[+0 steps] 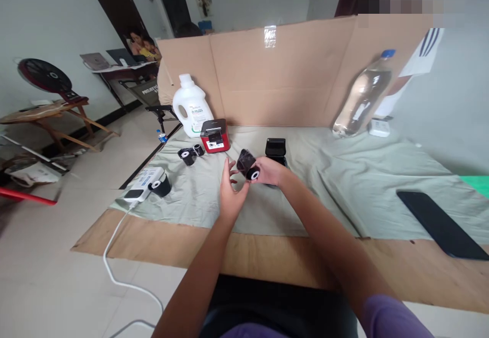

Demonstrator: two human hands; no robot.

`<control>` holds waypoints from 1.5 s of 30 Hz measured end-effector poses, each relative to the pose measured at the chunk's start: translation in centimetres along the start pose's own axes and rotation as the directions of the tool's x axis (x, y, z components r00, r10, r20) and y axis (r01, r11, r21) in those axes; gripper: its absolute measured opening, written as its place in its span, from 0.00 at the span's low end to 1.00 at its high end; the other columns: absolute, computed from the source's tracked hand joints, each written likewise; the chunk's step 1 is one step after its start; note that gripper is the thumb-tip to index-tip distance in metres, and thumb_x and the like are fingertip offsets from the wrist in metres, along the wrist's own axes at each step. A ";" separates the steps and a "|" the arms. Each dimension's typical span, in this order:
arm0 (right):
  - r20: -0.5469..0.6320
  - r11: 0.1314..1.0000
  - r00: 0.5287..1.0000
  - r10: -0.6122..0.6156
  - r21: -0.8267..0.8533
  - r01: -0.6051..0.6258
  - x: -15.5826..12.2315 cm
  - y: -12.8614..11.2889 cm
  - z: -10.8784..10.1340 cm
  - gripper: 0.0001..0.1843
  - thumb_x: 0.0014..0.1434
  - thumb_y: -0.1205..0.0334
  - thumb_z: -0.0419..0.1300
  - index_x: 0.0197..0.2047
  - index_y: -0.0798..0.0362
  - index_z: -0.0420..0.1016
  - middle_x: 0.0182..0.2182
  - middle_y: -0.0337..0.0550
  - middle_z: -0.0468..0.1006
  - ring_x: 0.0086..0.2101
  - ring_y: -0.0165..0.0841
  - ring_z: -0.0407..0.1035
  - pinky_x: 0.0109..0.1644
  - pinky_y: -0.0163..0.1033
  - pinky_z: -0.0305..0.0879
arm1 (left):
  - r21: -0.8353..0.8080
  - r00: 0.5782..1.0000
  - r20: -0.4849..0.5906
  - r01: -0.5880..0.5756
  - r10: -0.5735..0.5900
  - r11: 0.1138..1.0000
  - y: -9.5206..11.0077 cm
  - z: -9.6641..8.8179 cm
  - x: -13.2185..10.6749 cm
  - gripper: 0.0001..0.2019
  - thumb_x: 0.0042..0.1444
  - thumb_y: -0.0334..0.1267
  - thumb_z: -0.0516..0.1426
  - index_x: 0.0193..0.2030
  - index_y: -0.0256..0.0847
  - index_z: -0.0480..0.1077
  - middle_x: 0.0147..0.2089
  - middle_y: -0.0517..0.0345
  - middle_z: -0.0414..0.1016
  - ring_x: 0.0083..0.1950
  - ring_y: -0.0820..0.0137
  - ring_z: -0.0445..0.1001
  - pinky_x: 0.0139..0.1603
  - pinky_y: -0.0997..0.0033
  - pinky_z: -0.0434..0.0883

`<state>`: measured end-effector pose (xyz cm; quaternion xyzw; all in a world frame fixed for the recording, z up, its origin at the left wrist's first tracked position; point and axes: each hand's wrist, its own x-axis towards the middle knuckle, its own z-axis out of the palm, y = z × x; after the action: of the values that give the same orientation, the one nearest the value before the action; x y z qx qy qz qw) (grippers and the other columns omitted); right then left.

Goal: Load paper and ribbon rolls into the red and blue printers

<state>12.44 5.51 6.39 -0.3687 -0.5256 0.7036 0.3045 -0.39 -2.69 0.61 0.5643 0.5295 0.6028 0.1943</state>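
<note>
A cloth-covered table (344, 175) is backed by cardboard (286, 73). Mid-table a small black roll (246, 162), perhaps ribbon, is clasped by the right hand (269, 171), the left hand (231, 192) spread open beside it. It is judged light and stiff, best held round its rim.

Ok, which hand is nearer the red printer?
Left. The left hand sits open, nearer the camera and right of the red printer; the right hand, holding a black roll, is farther right.

At the upper left of the frame you can read only "PROJE…" in white letters on the dark chair back (148, 91); the white jug (191, 104) label is too small to read.
</note>
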 end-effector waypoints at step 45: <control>-0.337 0.947 0.922 -0.189 -0.310 0.081 -0.6 -1.8 -5.7 0.11 0.51 0.73 0.61 0.40 0.56 0.77 0.30 0.41 0.76 0.27 0.29 0.68 0.30 0.33 0.67 | -0.283 0.994 0.071 0.104 -0.087 0.953 -0.4 1.3 -1.0 0.20 0.56 0.42 0.61 0.52 0.43 0.60 0.67 0.40 0.62 0.40 0.68 0.80 0.31 0.71 0.78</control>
<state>17.61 8.45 7.27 -0.4950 -0.5823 0.5159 0.3870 0.90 -2.80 -0.41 0.5212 0.4574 0.6465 0.3181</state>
